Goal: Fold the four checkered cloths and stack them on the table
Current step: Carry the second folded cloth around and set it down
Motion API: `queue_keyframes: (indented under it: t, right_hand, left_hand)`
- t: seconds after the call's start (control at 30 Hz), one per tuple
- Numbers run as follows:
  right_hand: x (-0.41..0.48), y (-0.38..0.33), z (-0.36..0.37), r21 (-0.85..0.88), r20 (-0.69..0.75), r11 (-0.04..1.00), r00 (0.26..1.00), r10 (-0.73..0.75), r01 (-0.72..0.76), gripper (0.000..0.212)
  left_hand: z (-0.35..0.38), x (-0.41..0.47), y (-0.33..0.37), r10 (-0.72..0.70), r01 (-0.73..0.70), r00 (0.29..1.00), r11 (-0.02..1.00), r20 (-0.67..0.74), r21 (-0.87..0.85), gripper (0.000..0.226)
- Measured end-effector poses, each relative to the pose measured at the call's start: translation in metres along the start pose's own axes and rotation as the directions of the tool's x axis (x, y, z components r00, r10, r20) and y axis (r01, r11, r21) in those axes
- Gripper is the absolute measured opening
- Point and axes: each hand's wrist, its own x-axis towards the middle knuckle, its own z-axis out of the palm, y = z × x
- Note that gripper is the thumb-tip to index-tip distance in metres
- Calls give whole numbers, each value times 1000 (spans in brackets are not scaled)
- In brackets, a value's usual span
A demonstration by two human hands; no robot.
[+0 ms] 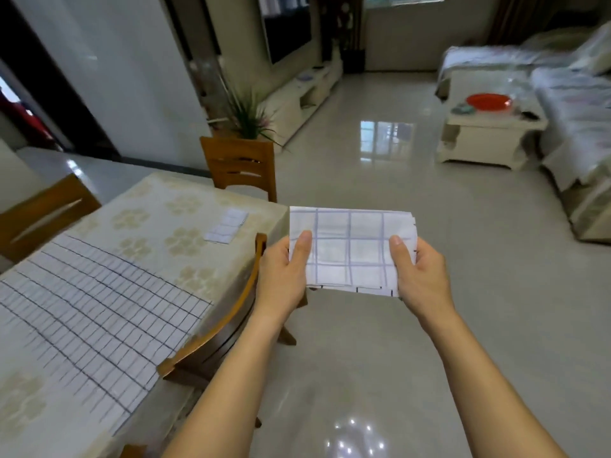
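I hold a folded white cloth with blue checks [350, 249] in the air over the floor, just right of the table. My left hand [284, 272] grips its left edge and my right hand [420, 272] grips its right edge, thumbs on top. A small folded checkered cloth [226, 225] lies on the table [158, 206] near its far right corner. A large checkered cloth [82, 322] lies spread flat on the table's near left part.
A wooden chair [231, 322] is tucked in at the table's right side below my left forearm. Another chair [241, 166] stands at the far end, a third [39, 216] at the left. Glossy tiled floor stretches right toward a coffee table [489, 133] and sofa.
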Motion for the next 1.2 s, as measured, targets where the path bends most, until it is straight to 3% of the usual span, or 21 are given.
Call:
queue_keyframes:
  t: [0.33, 0.6, 0.83, 1.2]
  right_hand:
    - [149, 25, 40, 2, 167, 1000, 986, -16, 16, 37]
    - [307, 14, 75, -165, 138, 982, 988, -65, 87, 38]
    - [401, 31, 113, -83, 108, 995, 993, -54, 63, 40]
    - [613, 69, 143, 21, 264, 995, 960, -95, 93, 30]
  left_hand:
    - [40, 119, -23, -69, 61, 978, 997, -199, -51, 25]
    - [72, 277, -42, -88, 72, 973, 994, -215, -81, 31]
    - [85, 382, -55, -48, 38, 976, 998, -213, -50, 38]
    - [155, 554, -73, -100, 110, 953, 994, -287, 22, 29]
